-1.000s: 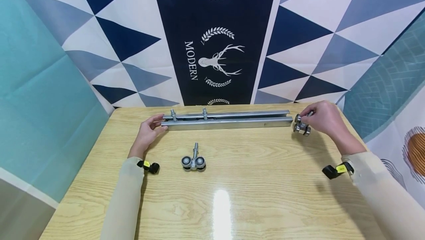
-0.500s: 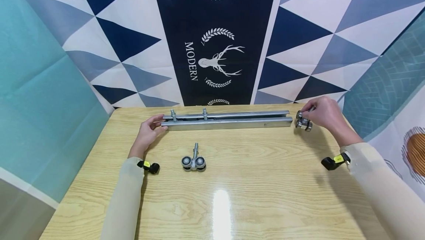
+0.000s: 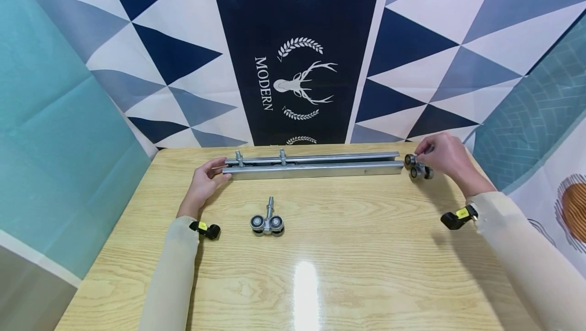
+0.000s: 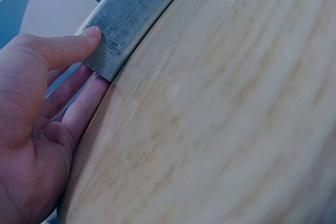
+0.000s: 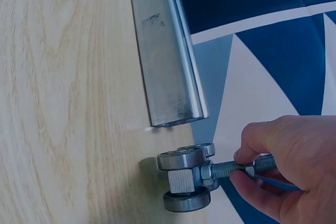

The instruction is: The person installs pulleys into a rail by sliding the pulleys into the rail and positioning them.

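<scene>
Long cream sleeves (image 3: 170,270) meet black wrist cameras (image 3: 212,232) bearing small yellow labels (image 3: 462,213).

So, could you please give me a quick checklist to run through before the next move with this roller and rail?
1. Left hand holding the left end of the rail: ok.
2. Right hand gripping the held roller by its bolt: ok.
3. Held roller inside the rail: not ok, just outside the right end.
4. Wheels exactly aligned with the channel: cannot tell.
5. Loose roller apart from the rail: ok, in front of it.
</scene>
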Demonstrator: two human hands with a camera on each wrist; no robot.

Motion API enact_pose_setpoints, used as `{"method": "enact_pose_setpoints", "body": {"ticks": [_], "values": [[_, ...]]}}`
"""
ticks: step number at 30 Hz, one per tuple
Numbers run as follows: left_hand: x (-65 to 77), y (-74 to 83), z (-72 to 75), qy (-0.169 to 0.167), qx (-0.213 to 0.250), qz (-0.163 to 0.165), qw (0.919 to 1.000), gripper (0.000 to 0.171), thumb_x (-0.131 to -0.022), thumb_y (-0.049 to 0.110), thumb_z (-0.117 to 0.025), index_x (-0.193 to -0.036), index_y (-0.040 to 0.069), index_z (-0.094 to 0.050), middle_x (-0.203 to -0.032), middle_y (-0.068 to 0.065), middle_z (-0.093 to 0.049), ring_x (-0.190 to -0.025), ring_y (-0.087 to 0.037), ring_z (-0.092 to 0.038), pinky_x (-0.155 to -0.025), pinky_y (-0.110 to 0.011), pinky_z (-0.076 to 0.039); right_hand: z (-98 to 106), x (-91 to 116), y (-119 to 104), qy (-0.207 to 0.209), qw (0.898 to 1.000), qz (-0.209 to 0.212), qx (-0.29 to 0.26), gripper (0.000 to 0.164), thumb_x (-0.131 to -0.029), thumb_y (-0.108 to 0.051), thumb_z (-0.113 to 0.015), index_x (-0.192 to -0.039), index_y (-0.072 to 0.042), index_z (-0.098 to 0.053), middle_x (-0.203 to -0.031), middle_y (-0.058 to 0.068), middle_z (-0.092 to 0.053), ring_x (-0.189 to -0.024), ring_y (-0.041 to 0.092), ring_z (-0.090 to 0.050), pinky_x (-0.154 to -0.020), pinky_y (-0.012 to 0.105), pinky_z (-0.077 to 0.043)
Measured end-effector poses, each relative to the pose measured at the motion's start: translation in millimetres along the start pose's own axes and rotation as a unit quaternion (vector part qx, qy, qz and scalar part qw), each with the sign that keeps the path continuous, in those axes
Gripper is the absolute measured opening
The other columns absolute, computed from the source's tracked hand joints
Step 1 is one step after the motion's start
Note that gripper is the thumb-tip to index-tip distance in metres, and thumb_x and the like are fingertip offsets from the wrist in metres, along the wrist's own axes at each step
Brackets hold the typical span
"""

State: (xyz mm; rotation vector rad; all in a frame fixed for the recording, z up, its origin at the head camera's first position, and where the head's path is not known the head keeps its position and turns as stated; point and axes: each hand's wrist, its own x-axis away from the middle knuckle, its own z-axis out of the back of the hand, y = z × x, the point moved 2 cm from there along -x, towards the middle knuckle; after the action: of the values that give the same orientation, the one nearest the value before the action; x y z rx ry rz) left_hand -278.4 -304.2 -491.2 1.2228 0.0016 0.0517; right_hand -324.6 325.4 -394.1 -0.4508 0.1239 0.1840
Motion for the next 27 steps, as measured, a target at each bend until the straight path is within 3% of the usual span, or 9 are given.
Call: {"method": "enact_pose_setpoints", "body": {"ticks": [19,23,27], "values": [[-1.4,-2.0,0.7,-0.002,0.001,0.002,1.0,0.063,-0.11,0.005,-0.071,-0.169,0.005,-0.049,-0.173,-0.025,-0.05,-0.162,-0.044,-0.048,-0.139,-0.055,-0.038,-7.4,-1.8,6.7,-0.027,0.999,-0.017,0.003,0.01,-0.094,-0.004,-0.079,-0.098,0.004,-0.083,-0.091,0.022,-0.082,-0.073,0.021,-0.068,-0.067,0.032,-0.047],[-1.8,-3.0,1.0,-0.002,0.006,0.004,1.0,0.063,-0.109,0.003,-0.07,-0.169,0.005,-0.049,-0.173,-0.024,-0.05,-0.162,-0.043,-0.048,-0.139,-0.055,-0.038,-6.7,-1.0,6.2,-0.034,0.999,-0.025,0.003,0.014,-0.095,-0.005,-0.078,-0.103,0.006,-0.082,-0.096,0.025,-0.082,-0.079,0.029,-0.071,-0.067,0.032,-0.047],[-1.9,-3.2,1.3,-0.003,0.006,0.004,1.0,0.064,-0.109,0.003,-0.071,-0.169,0.006,-0.049,-0.173,-0.024,-0.05,-0.163,-0.043,-0.048,-0.14,-0.054,-0.037,-2.1,0.5,5.9,-0.046,0.998,-0.049,0.003,0.029,-0.098,-0.011,-0.078,-0.119,0.009,-0.078,-0.109,0.032,-0.078,-0.093,0.041,-0.073,-0.066,0.032,-0.049]]}}
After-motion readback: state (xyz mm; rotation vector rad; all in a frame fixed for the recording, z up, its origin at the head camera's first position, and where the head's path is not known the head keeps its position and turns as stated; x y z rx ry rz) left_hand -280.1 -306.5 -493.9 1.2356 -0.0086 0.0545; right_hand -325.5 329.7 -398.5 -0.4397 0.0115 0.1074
